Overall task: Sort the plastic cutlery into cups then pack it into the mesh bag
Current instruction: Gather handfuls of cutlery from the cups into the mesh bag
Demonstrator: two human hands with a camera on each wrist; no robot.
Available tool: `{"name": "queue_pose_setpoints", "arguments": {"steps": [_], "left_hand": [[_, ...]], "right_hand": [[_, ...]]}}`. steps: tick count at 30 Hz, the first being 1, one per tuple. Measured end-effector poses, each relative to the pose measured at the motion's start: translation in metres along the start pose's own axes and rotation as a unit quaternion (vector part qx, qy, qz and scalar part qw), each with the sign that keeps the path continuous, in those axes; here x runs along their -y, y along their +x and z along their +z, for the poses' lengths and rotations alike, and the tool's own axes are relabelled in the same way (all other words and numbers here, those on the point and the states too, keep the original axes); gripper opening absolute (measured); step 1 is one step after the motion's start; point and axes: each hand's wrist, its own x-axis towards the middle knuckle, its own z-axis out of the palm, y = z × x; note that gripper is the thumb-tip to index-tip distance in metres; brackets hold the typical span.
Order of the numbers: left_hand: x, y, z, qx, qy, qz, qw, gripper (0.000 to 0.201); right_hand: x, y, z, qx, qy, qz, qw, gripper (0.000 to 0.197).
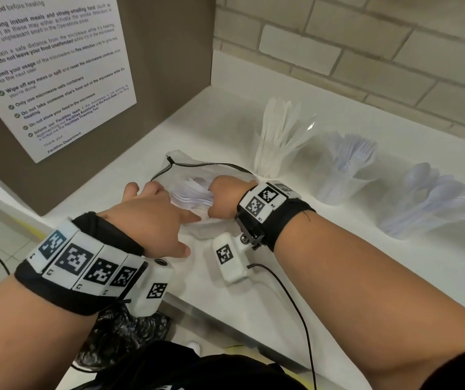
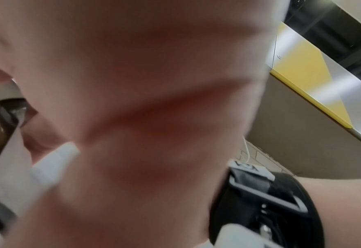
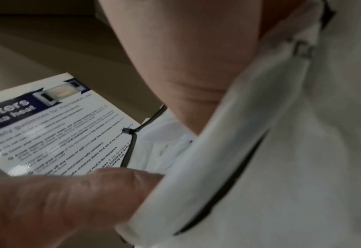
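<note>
- Mesh bag (image 1: 220, 229): lies flat on the white counter (image 1: 338, 263) at centre of the head view, mouth open toward 12 o'clock, black drawstring (image 1: 211, 164) looped along its rim.
- Right hand (image 1: 224, 198): inside the bag mouth, fingers curled round a bundle of white plastic cutlery (image 1: 194, 192); which type it is cannot be told.
- Left hand (image 1: 152, 218): at 9 o'clock of the bag, fingers spread and fairly straight, resting on the bag's near edge; the left wrist view is too blurred to confirm any pinch.
- Cups, from 1 to 3 o'clock of the bag: knife cup (image 1: 277, 142) upright, fork cup (image 1: 344, 170) leaning, spoon cup (image 1: 428, 204) tipped well over. All three hold cutlery.
- Judgement, stage: sorting appears done; packing is under way, three cups outstanding.
- Judgement, handling: the pieces are light, stiff, smooth and likely to fan or slip from a loose grasp; take them mid-handle as a tight bundle. The mesh is soft and limp and will collapse unless the rim is held open; fork tines may snag it.
- Posted microwave notice (image 1: 48, 71) stands at 10 o'clock.
</note>
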Motion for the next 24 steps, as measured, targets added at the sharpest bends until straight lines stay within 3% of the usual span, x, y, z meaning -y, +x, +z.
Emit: {"name": "queue_pose_setpoints", "arguments": {"steps": [3,5,10,14,18,24], "left_hand": [[0.003,-0.002,-0.002,0.002,0.001,-0.002,1.0,0.066],[0.006,-0.002,-0.004,-0.004,0.005,-0.012,1.0,0.064],[0.022,0.007,-0.003,-0.007,-0.029,-0.055,0.998,0.066],[0.022,0.01,-0.002,-0.019,-0.031,-0.046,0.998,0.061],[0.012,0.008,-0.005,-0.034,-0.005,-0.026,0.999,0.054],[0.015,0.011,-0.026,-0.066,-0.024,-0.04,0.997,0.042]], "right_hand": [[0.001,-0.003,-0.001,0.011,-0.005,-0.026,1.0,0.01],[-0.001,-0.008,-0.007,0.013,0.0,-0.028,1.0,0.024],[-0.014,-0.022,-0.016,-0.027,0.097,-0.057,0.993,0.033],[-0.021,-0.03,-0.016,-0.066,0.233,-0.089,0.966,0.041],[-0.024,-0.037,-0.016,-0.089,0.356,-0.125,0.922,0.026],[-0.03,-0.045,-0.019,-0.052,0.241,-0.156,0.956,0.036]]}}
